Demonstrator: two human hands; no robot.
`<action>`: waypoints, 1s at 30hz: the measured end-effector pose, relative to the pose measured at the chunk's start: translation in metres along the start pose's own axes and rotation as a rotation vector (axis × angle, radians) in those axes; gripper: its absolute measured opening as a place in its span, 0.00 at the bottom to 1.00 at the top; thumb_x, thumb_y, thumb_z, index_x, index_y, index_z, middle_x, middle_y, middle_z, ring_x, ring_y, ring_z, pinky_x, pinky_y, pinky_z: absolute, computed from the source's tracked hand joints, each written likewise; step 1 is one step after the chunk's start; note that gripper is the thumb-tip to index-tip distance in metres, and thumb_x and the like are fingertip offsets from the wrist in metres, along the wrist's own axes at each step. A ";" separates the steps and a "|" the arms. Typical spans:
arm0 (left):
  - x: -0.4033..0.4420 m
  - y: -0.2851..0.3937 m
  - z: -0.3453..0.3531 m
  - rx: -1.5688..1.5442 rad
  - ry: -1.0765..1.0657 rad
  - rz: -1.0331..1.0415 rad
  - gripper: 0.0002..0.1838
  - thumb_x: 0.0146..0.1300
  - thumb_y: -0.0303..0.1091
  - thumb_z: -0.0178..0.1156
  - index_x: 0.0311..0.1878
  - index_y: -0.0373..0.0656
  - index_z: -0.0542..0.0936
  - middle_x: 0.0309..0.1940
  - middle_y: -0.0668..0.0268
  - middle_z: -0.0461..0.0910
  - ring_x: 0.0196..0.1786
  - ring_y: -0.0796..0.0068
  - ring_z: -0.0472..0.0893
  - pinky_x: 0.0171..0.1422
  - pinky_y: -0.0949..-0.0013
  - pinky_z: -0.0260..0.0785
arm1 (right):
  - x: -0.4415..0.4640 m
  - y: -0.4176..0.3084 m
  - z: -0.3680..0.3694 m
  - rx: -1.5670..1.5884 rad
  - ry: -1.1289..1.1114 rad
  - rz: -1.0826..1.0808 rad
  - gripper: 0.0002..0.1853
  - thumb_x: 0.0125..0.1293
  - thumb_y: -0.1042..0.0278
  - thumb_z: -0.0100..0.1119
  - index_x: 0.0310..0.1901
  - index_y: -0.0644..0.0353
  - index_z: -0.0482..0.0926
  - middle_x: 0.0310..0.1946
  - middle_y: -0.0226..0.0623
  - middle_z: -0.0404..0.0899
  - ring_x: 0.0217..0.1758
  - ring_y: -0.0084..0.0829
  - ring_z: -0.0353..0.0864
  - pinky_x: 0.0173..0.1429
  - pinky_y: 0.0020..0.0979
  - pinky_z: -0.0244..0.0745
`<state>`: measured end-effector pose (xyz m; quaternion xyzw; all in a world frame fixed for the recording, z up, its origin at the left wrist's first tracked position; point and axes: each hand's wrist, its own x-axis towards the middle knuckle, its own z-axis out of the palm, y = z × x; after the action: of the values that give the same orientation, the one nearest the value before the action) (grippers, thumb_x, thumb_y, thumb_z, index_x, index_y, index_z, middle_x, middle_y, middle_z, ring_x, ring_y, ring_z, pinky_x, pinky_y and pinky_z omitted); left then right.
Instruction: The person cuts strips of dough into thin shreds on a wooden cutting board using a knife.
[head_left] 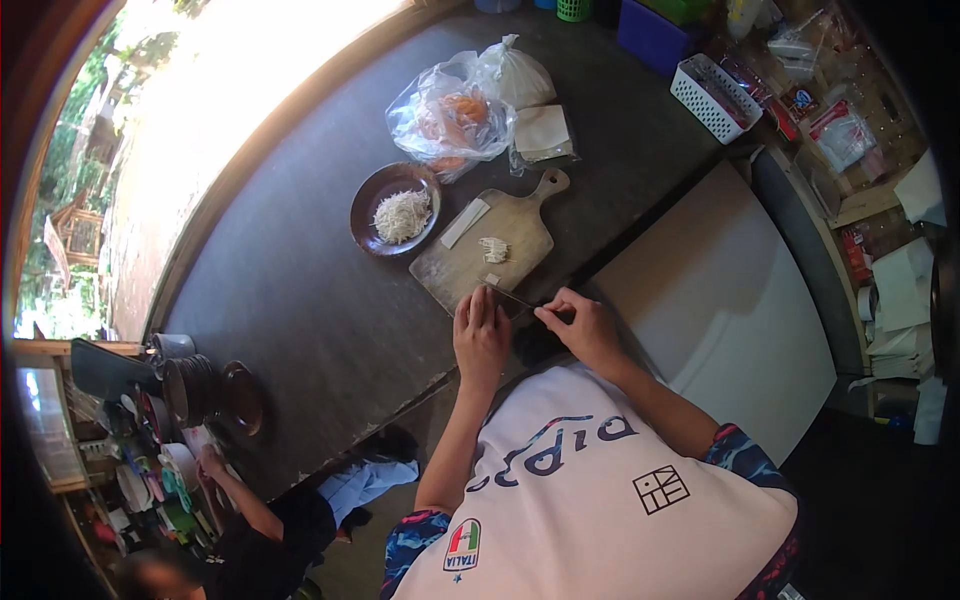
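A wooden cutting board (512, 215) with a short handle lies on the dark table. My right hand (582, 328) is closed round a thin knife (517, 298), whose narrow blade points left over the board's near edge. My left hand (482, 335) rests on the near corner of the board, fingers pressed together, tips against a small white food piece (493, 280). Just beyond it sits a little pile of thin white sticks (494, 250). A longer white slab (465, 223) lies near the board's left edge. Left of the board, a brown bowl (361, 218) holds white shreds (402, 216).
Behind the board are a clear bag with orange contents (450, 115), a tied white bag (515, 72) and a pale wrapped packet (543, 133). A white basket (715, 98) stands at the far right. Stacked brown bowls (190, 390) and another person (265, 525) are at left.
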<state>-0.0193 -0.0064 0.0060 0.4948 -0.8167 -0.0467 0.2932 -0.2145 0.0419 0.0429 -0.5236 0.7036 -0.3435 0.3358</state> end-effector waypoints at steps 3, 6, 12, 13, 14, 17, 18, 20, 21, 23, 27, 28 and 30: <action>0.000 0.002 0.000 0.011 0.005 0.004 0.21 0.72 0.29 0.66 0.64 0.27 0.84 0.67 0.54 0.80 0.68 0.50 0.78 0.75 0.54 0.74 | -0.003 0.002 -0.003 -0.006 0.006 0.010 0.16 0.74 0.48 0.74 0.42 0.54 0.85 0.37 0.37 0.93 0.42 0.47 0.94 0.42 0.44 0.84; 0.000 0.003 -0.001 0.019 0.003 0.007 0.22 0.71 0.29 0.66 0.64 0.27 0.83 0.67 0.54 0.80 0.68 0.51 0.79 0.74 0.53 0.74 | 0.010 0.001 0.011 0.030 0.024 -0.055 0.17 0.73 0.48 0.74 0.41 0.54 0.85 0.36 0.37 0.93 0.42 0.47 0.94 0.42 0.44 0.84; 0.000 0.001 -0.001 0.008 0.006 0.009 0.22 0.71 0.28 0.66 0.64 0.27 0.83 0.67 0.54 0.80 0.68 0.51 0.79 0.74 0.54 0.74 | 0.005 -0.004 0.002 0.001 0.005 -0.021 0.17 0.73 0.49 0.74 0.41 0.55 0.85 0.36 0.36 0.93 0.43 0.46 0.94 0.42 0.44 0.84; 0.000 0.002 -0.001 0.009 0.009 0.007 0.22 0.71 0.28 0.66 0.64 0.27 0.83 0.67 0.54 0.80 0.69 0.51 0.79 0.74 0.54 0.74 | 0.001 0.000 -0.003 0.006 -0.011 0.008 0.17 0.73 0.48 0.74 0.41 0.55 0.85 0.37 0.36 0.93 0.43 0.46 0.94 0.42 0.44 0.84; -0.001 0.002 -0.001 0.007 0.008 0.002 0.22 0.71 0.28 0.67 0.64 0.27 0.83 0.67 0.54 0.80 0.69 0.51 0.79 0.74 0.54 0.74 | -0.002 0.002 -0.005 0.012 -0.024 0.040 0.17 0.73 0.48 0.74 0.41 0.55 0.85 0.37 0.36 0.93 0.43 0.46 0.94 0.42 0.44 0.84; 0.001 0.003 -0.001 0.005 0.006 -0.001 0.22 0.71 0.28 0.67 0.64 0.27 0.83 0.67 0.54 0.80 0.69 0.50 0.79 0.75 0.53 0.74 | 0.003 0.006 0.003 0.023 -0.007 0.010 0.17 0.73 0.49 0.74 0.42 0.55 0.85 0.37 0.36 0.93 0.43 0.47 0.94 0.42 0.44 0.83; 0.001 0.002 -0.001 0.010 0.007 0.000 0.22 0.71 0.28 0.67 0.64 0.27 0.83 0.67 0.54 0.80 0.69 0.50 0.79 0.75 0.53 0.74 | 0.007 0.003 0.008 0.027 -0.004 -0.002 0.17 0.73 0.49 0.74 0.42 0.55 0.85 0.37 0.36 0.93 0.43 0.47 0.94 0.42 0.43 0.84; 0.000 0.004 -0.002 0.010 0.003 0.001 0.22 0.71 0.28 0.67 0.64 0.27 0.83 0.67 0.54 0.80 0.69 0.50 0.79 0.75 0.53 0.75 | 0.018 -0.002 0.017 0.037 0.000 -0.025 0.17 0.73 0.49 0.74 0.42 0.55 0.85 0.37 0.36 0.93 0.43 0.48 0.93 0.43 0.43 0.84; 0.000 0.004 -0.002 0.006 0.001 0.000 0.21 0.71 0.28 0.67 0.64 0.27 0.83 0.67 0.54 0.80 0.69 0.50 0.79 0.75 0.53 0.75 | 0.022 -0.004 0.018 0.029 -0.011 -0.048 0.17 0.73 0.49 0.74 0.42 0.55 0.85 0.37 0.37 0.93 0.44 0.48 0.93 0.44 0.43 0.84; 0.001 0.003 -0.003 0.008 0.005 0.003 0.21 0.71 0.28 0.67 0.64 0.27 0.83 0.67 0.54 0.80 0.68 0.50 0.79 0.75 0.53 0.75 | 0.016 -0.009 0.010 0.038 -0.017 -0.031 0.17 0.74 0.49 0.74 0.42 0.55 0.85 0.37 0.37 0.93 0.44 0.48 0.93 0.44 0.44 0.84; -0.001 0.003 0.001 0.005 0.022 0.000 0.21 0.70 0.28 0.67 0.63 0.27 0.83 0.67 0.54 0.80 0.68 0.50 0.79 0.75 0.53 0.75 | -0.001 0.000 -0.005 -0.003 -0.026 0.026 0.17 0.74 0.49 0.73 0.42 0.55 0.85 0.37 0.36 0.93 0.44 0.48 0.93 0.43 0.44 0.84; -0.001 0.003 0.001 0.004 0.025 -0.001 0.21 0.70 0.28 0.67 0.63 0.27 0.83 0.67 0.54 0.80 0.68 0.50 0.79 0.75 0.53 0.75 | 0.000 0.000 -0.004 0.005 -0.027 0.029 0.17 0.74 0.49 0.73 0.42 0.55 0.85 0.37 0.37 0.93 0.43 0.48 0.93 0.43 0.44 0.84; -0.001 0.004 0.001 0.013 0.025 -0.006 0.21 0.71 0.28 0.67 0.63 0.26 0.83 0.67 0.54 0.80 0.68 0.50 0.79 0.75 0.53 0.75 | 0.002 0.002 0.001 0.023 -0.025 0.039 0.17 0.74 0.49 0.74 0.42 0.55 0.85 0.37 0.37 0.93 0.43 0.48 0.93 0.43 0.43 0.84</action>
<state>-0.0227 -0.0037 0.0069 0.4997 -0.8117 -0.0362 0.3002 -0.2151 0.0400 0.0404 -0.5101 0.7056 -0.3384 0.3569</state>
